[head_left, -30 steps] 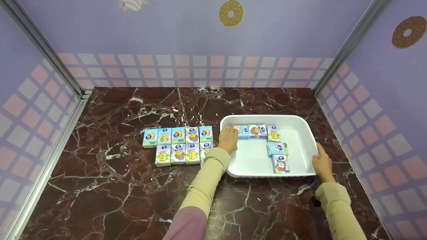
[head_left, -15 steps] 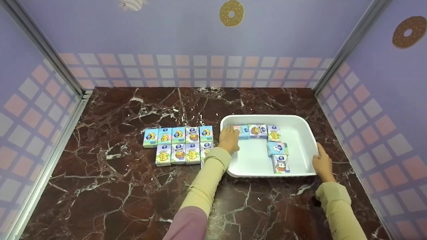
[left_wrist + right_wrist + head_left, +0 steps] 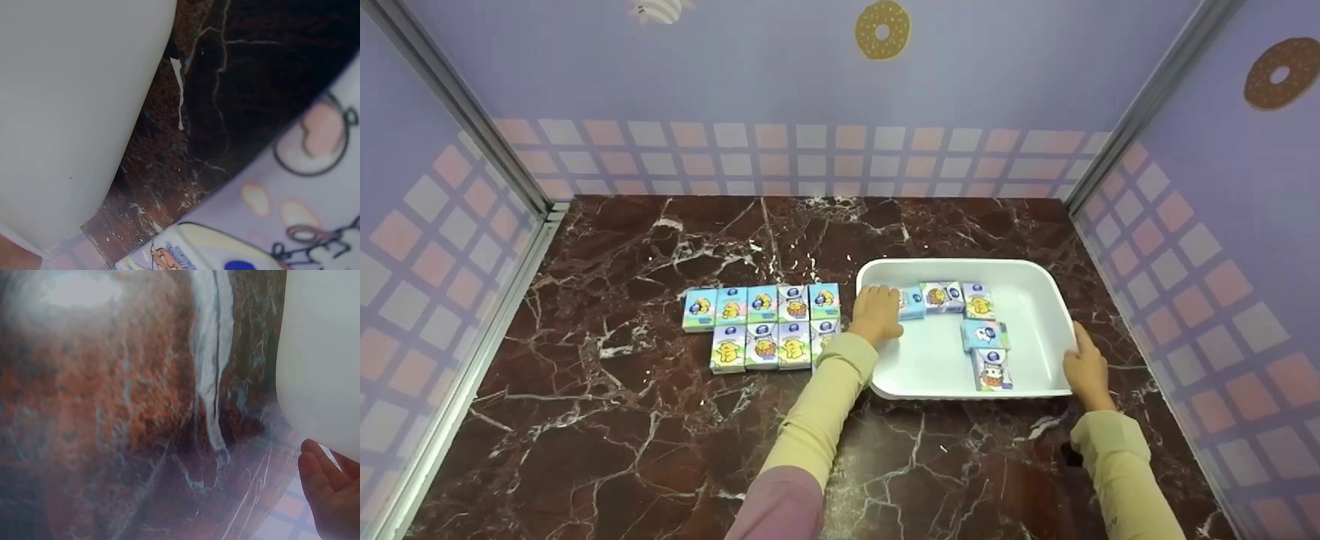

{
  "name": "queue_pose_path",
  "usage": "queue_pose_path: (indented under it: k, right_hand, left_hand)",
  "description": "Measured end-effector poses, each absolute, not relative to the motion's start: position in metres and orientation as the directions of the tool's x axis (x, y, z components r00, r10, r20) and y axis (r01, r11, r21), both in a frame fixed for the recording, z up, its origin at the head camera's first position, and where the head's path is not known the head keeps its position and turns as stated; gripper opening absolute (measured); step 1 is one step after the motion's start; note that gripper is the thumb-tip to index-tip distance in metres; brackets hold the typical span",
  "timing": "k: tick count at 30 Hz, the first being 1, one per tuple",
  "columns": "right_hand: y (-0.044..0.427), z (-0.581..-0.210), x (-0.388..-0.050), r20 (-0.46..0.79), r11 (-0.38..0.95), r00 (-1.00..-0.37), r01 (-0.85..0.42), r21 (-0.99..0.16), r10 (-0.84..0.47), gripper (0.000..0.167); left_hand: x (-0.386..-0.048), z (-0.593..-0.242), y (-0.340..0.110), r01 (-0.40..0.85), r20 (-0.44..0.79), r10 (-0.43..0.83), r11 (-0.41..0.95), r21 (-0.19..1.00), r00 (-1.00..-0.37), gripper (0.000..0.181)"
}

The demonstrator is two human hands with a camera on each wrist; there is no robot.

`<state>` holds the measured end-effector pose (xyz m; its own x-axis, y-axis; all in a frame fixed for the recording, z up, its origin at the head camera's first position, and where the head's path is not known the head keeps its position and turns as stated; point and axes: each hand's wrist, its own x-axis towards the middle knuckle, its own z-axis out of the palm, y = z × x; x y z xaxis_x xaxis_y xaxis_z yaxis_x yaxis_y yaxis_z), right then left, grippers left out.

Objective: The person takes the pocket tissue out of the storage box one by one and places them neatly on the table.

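Nearest, across a dark red, white-veined tabletop (image 3: 622,450): pale yellow left sleeve (image 3: 802,427) reaching in from the near edge, matching right sleeve (image 3: 1117,450) well apart from it. Next, at right, right hand (image 3: 1086,367) with fingers and thumb curled on the right rim of a white rectangular tray (image 3: 926,352), near its near right corner. In the tray, right of its middle, from near to far: small white-and-purple pack (image 3: 994,370), blue pack (image 3: 985,334) turned sideways, lilac pack (image 3: 979,301) close to the far wall. Left of the tray, on the tabletop, a near row of four visible packs (image 3: 769,346), rightmost partly behind the left sleeve, and, touching it on the far side, a row of five (image 3: 763,306).

Over the tray's left rim, left hand (image 3: 877,311), thumb apart from the fingers, covering the left end of a blue-and-pink pack (image 3: 913,302); cannot tell whether pinching or only pressing. Just right of that, a purple-and-white pack (image 3: 942,297). Just changed: both packs shifted slightly right and nearer, right hand still at the rim. By judgement, far line in the tray not yet settled.

Farthest, lilac wall (image 3: 735,67) with pink and white squares and a doughnut picture (image 3: 868,46).
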<state>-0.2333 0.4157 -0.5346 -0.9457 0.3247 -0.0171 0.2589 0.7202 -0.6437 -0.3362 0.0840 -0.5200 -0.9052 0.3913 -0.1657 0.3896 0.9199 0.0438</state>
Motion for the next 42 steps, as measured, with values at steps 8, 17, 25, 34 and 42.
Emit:
queue_pose_path:
  k: [8,17,25,34,42]
  right_hand:
    - [0.415,-0.534,-0.233,-0.022,0.718,-0.945,0.264,-0.644,0.328,0.055]
    - [0.416,-0.535,-0.233,-0.029,0.712,-0.946,0.264,-0.65,0.324,0.055]
    - [0.417,-0.537,-0.234,-0.019,0.715,-0.947,0.255,-0.651,0.321,0.056]
    - [0.416,-0.538,-0.234,-0.005,0.719,-0.945,0.252,-0.647,0.326,0.056]
    - [0.417,-0.537,-0.234,-0.018,0.706,-0.949,0.248,-0.664,0.316,0.056]
  left_hand:
    - [-0.334,-0.52,0.083,0.409,-0.163,0.399,0.912,-0.031,-0.902,0.059]
    - [-0.334,-0.523,0.083,0.446,-0.171,0.437,0.895,-0.021,-0.883,0.055]
    - [-0.33,-0.527,0.083,0.578,-0.149,0.569,0.816,-0.019,-0.808,0.043]
    - [-0.327,-0.526,0.083,0.615,-0.142,0.603,0.787,-0.054,-0.785,0.065]
    - [-0.325,-0.525,0.085,0.596,-0.259,0.567,0.802,-0.043,-0.782,0.094]
